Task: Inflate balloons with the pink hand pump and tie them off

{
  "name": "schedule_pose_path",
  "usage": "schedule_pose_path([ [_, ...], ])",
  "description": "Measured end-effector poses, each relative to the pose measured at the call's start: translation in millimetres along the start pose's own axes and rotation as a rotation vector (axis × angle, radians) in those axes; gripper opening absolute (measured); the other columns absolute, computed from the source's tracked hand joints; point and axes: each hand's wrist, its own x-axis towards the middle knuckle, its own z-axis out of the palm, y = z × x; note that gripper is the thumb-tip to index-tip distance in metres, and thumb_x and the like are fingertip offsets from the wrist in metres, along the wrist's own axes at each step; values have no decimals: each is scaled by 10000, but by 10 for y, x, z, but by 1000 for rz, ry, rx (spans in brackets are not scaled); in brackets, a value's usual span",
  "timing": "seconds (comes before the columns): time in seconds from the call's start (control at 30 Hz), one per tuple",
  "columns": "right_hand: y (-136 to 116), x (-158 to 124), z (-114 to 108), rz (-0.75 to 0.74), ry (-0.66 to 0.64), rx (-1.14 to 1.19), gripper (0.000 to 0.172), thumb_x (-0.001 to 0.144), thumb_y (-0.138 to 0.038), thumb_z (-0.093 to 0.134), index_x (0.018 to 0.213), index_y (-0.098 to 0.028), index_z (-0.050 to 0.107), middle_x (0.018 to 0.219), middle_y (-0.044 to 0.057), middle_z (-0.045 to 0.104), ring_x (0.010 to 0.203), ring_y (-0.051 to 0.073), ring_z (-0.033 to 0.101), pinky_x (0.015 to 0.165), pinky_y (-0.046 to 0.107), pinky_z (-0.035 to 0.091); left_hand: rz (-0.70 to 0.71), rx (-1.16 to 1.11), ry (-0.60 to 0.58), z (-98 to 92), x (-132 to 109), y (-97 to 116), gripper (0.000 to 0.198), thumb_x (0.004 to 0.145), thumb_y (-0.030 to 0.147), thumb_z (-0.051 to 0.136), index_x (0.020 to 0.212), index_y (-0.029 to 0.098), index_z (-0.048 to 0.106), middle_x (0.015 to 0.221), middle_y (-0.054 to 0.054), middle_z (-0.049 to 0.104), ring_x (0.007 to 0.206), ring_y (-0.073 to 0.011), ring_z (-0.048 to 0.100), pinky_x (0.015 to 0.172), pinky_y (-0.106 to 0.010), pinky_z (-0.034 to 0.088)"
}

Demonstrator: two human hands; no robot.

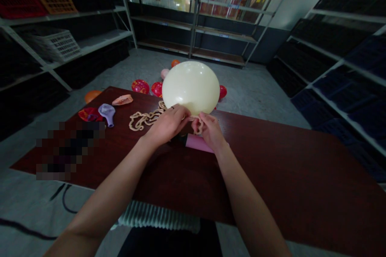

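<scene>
A large inflated cream balloon [191,86] is at the middle of the table's far edge, its lower end toward me. My left hand [173,122] is closed, fingertips pinched at the balloon's lower end; the neck is mostly hidden. My right hand [211,130] is closed beside it, pinching a beige twisted cord [144,119]. A short piece of cord runs between the hands, and a loop hangs by the right fingers. The rest lies in loose coils left of the balloon. A pink cylinder [199,143] with a dark end lies on the table below my hands.
Flat lavender [107,113], red [90,114] and peach [122,99] balloons lie at the table's left. Red inflated balloons [140,86] and an orange one [92,96] are beyond the table [271,168]. Shelves [163,22] with crates [57,44] surround the room.
</scene>
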Motion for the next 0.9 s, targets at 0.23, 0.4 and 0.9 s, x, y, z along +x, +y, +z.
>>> schedule_pose_path([
  [0.23,92,45,-33,69,32,41,400,724,-576,811,731,-185,723,655,9,709,565,110,630,547,248,502,-237,-234,126,24,-25,-16,38,1035,224,486,1012,200,466,855,-42,636,712,-178,611,620,-293,439],
  [0.4,106,43,-38,67,-15,14,373,708,-446,855,985,-229,732,706,-15,741,631,141,687,626,287,560,-347,-299,157,-3,-15,-36,48,1029,240,489,998,207,473,768,-12,592,645,-163,579,586,-287,429],
  [0.9,120,63,-92,69,-56,117,194,742,-344,797,877,-221,731,669,-41,604,604,89,529,574,253,424,-211,-457,36,-51,-17,-49,57,1017,235,567,1001,181,575,846,-20,615,732,-146,573,678,-268,457],
])
